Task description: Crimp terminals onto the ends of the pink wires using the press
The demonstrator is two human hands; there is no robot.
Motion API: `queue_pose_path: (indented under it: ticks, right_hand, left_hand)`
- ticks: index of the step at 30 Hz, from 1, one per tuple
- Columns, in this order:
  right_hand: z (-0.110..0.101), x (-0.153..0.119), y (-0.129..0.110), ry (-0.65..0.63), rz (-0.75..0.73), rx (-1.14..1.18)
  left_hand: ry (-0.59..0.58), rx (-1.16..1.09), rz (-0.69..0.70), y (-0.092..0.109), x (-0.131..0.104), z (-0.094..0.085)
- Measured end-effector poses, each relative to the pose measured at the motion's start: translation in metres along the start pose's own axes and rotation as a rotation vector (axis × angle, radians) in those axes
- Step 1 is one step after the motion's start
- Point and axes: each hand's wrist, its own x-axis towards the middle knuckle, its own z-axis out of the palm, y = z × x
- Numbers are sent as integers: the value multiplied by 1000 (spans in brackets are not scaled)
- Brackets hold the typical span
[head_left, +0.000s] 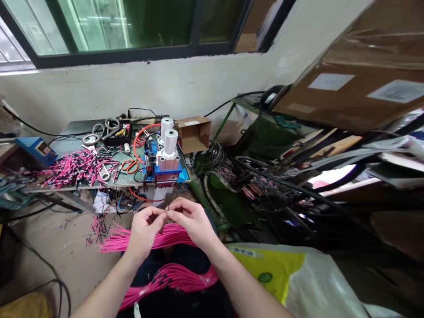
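Note:
My left hand (148, 226) and my right hand (189, 219) meet fingertip to fingertip in front of the workbench. Both are closed in a pinch around something small and dark, mostly hidden by the fingers and too small to name. Under the hands, a bundle of pink wires (117, 240) lies across my lap. A second bundle of pink wires (185, 279), with several black pieces along it, rests closer to my body. Just beyond the fingertips stands a blue machine (167, 170) with two silver cylinders on top.
Short pink and black pieces (79, 168) are heaped on the bench (71, 131), near orange-handled scissors (129, 166). A cardboard box (194, 134) sits behind the machine. Cables and clutter fill the right side, below a large carton (364, 66). A yellow-and-white sack (274, 269) lies beside my right arm.

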Motion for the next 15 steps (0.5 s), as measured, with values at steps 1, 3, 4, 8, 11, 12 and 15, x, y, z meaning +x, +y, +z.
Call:
queue_pose_path:
  ticks: [1, 3, 4, 8, 11, 12, 15]
  right_hand:
    - [-1, 1, 0, -8, 7, -1]
    - [-2, 3, -1, -25, 26, 5]
    - [-3, 3, -1, -34, 39, 6]
    - [-6, 6, -2, -80, 94, -22]
    - [-10, 8, -1, -95, 126, -109]
    - [-12, 8, -1, -96, 131, -145]
    - [-15, 9, 1, -104, 129, -227]
  left_hand:
    - [-3, -1, -11, 0, 0, 0]
    - [0, 14, -18, 1, -1, 0]
    - [6, 36, -11, 2, -1, 0]
    - [12, 164, 50, 5, -2, -3]
    - [-6, 245, 108, 6, -2, -4]
    - [-7, 275, 134, 6, -3, -5]
    - [5, 362, 222, 6, -3, -6]
